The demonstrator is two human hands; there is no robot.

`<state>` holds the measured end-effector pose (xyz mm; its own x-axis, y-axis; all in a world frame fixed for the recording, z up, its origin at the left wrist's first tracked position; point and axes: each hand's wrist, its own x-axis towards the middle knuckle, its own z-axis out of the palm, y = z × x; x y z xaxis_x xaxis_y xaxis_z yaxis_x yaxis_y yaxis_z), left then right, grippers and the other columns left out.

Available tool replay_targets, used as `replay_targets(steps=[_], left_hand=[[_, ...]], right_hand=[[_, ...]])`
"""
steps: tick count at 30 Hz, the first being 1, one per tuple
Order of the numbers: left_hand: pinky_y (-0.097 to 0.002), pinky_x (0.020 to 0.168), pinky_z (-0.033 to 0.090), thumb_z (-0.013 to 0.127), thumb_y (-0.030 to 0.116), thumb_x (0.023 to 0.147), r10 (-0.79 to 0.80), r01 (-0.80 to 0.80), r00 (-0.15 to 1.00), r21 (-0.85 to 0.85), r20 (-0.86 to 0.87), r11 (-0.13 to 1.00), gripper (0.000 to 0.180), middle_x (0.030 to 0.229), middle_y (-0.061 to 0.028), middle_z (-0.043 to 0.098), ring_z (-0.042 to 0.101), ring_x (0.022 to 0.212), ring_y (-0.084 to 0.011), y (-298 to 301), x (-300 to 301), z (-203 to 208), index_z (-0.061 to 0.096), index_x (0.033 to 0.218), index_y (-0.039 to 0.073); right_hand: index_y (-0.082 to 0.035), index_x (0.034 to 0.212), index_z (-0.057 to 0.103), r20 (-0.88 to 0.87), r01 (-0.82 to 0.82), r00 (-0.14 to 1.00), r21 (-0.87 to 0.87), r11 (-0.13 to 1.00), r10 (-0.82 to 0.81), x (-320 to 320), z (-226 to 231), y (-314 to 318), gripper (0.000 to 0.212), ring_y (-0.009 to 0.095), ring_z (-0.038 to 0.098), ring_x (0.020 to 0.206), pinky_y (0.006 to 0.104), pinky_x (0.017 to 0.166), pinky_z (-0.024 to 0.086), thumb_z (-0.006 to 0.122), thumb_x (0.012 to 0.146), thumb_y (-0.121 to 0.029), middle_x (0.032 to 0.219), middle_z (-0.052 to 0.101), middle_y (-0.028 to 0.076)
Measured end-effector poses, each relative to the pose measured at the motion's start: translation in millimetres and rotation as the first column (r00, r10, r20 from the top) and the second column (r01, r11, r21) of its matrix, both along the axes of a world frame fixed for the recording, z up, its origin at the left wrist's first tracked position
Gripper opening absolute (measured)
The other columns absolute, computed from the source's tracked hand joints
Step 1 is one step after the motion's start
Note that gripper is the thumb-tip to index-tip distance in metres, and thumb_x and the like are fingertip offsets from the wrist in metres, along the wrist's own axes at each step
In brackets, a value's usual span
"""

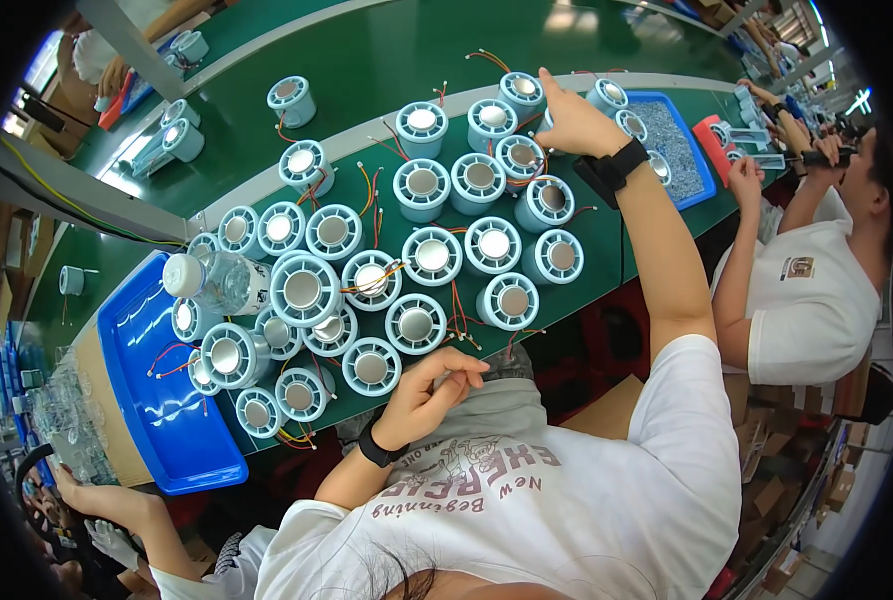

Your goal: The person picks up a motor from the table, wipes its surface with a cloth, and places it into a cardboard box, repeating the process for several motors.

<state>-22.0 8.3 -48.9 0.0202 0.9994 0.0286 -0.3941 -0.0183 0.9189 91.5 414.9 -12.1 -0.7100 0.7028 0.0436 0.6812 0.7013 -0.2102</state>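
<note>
Many light-blue round plastic housings with spoked rims and silver metal discs [432,255] crowd the green table; thin coloured wires trail from several. My right hand [578,122], wearing a black wristwatch, reaches to the far side of the group. Its finger and thumb are spread beside a partly covered housing; whether they touch it I cannot tell. My left hand [431,395], with a black wristband, hovers at the near table edge by a housing [371,367]. Its fingers are curled in with nothing visible in them.
A clear bottle with a white cap [183,275] leans among the housings. Left of them is a blue tray [171,400]; a smaller blue tray [701,165] at right holds small greyish parts. A co-worker [816,280] sits at the right, and another person's hand [106,500] shows at lower left.
</note>
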Motion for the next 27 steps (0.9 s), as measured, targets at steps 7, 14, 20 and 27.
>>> replay_targets(steps=[7,14,20,27], left_hand=[[-0.0196,0.056,0.037,0.036,-0.007,0.094,-0.046,0.047,0.999,-0.032,0.026,0.998,0.030,0.094,-0.0099,0.061,0.045,0.062,-0.0073,1.1,-5.4,0.9,0.058,0.113,-0.001],[-0.0199,0.056,0.037,0.036,-0.006,0.094,-0.078,0.081,0.995,-0.040,0.062,0.996,0.030,0.094,-0.0103,0.061,0.045,0.063,-0.0078,1.4,-6.4,0.4,0.057,0.115,-0.002],[-0.0201,0.058,0.037,0.038,-0.002,0.097,-0.127,0.134,0.986,-0.053,0.105,0.990,0.030,0.094,-0.0052,0.059,0.043,0.065,-0.0060,0.0,-6.0,-2.7,0.056,0.121,0.001],[-0.0196,0.057,0.037,0.039,-0.002,0.097,-0.093,0.102,0.990,-0.079,0.109,0.992,0.028,0.094,-0.0069,0.060,0.044,0.064,-0.0064,-4.2,-6.4,-3.9,0.056,0.119,0.000]], right_hand=[[-0.010,0.141,0.031,-0.029,0.030,0.999,0.084,0.996,-0.028,-19.8,1.6,-12.8,0.081,0.041,0.064,0.096,0.0494,0.080,0.052,0.072,0.079,-0.040,0.103,0.066,0.024],[-0.008,0.130,0.039,-0.129,0.285,0.954,0.112,0.952,-0.270,5.3,7.3,7.0,0.064,0.042,0.065,0.096,0.0500,0.079,0.052,0.068,0.084,-0.041,0.105,0.067,0.021],[-0.005,0.130,0.043,0.042,0.390,0.917,0.127,0.912,-0.398,8.8,3.5,1.5,0.061,0.041,0.063,0.098,0.0482,0.079,0.051,0.068,0.084,-0.038,0.111,0.063,0.020],[-0.003,0.135,0.045,-0.149,0.162,0.985,0.599,0.784,-0.090,42.2,51.0,-157.7,0.064,0.038,0.058,0.093,0.0453,0.087,0.046,0.068,0.084,-0.035,0.109,0.059,0.020]])
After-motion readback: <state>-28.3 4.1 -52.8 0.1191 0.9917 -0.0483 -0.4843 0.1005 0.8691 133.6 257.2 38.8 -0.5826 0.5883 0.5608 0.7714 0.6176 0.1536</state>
